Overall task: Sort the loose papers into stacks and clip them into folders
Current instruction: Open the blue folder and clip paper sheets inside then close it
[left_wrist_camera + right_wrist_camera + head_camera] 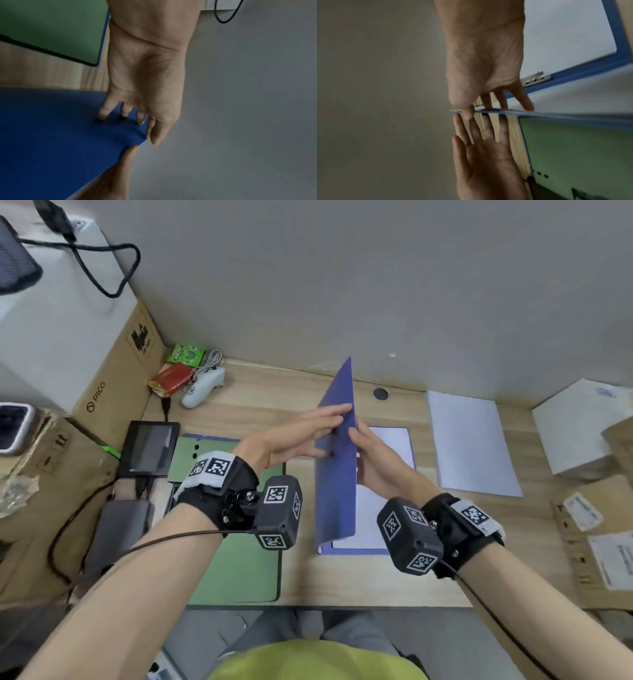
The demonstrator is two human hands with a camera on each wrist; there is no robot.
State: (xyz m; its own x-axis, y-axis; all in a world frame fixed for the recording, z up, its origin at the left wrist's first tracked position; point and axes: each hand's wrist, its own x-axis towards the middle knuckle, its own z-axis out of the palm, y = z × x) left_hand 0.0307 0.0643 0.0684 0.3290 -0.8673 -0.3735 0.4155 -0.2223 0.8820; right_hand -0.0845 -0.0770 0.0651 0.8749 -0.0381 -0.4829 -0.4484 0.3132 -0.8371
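A blue folder lies open on the desk with its cover (337,491) raised almost upright. White paper (390,446) lies inside it under a metal clip (536,79). My left hand (318,429) presses straight fingers against the cover's left face (51,135). My right hand (363,453) pinches the cover's free edge (556,114), with its fingers on the inner face and its thumb (126,159) on the outer face. A green folder (239,570) lies flat to the left, under my left wrist.
A stack of loose white sheets (469,443) lies at the right. Beyond it are a white box (575,426) and cardboard parcels (599,535). At the left stand a small screen (150,450), a white controller (202,388), snack packets (174,378) and cardboard boxes (113,378).
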